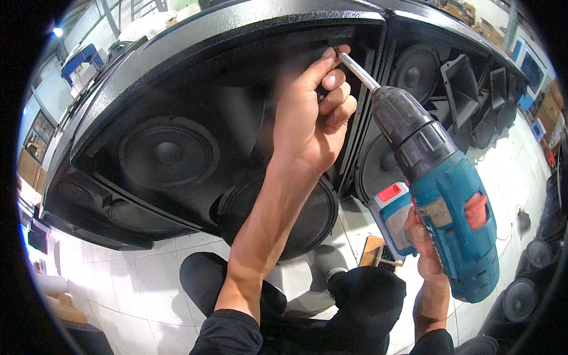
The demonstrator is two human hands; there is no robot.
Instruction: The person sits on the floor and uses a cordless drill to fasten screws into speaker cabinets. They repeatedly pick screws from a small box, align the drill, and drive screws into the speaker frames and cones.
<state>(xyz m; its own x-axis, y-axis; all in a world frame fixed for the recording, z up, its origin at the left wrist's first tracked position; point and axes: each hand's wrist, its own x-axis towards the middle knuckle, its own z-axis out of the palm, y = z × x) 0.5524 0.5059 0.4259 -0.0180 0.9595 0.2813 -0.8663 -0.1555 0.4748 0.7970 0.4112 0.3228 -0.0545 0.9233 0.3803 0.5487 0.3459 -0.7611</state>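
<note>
My right hand (421, 239) is wrapped round the grip of a teal and black cordless drill (452, 207). From its chuck, a long silver bit (361, 74) points up and left. The fingers of my left hand (310, 115) are closed, thumb and forefinger pinching beside the bit's tip. What they hold there is too small to make out; the other fingers curl into the palm. Both the tip and the hand are at the upper right inner edge of a black speaker cabinet (228, 26). Inside it, to the left, sits a round speaker cone (168, 152).
A large round speaker (305, 228) is below my left forearm. More black cabinets with cones and a horn (460, 89) run off to the right. A small wooden-edged item (371, 251) lies on the white tiled floor (142, 284). Loose speakers (520, 299) line the lower right.
</note>
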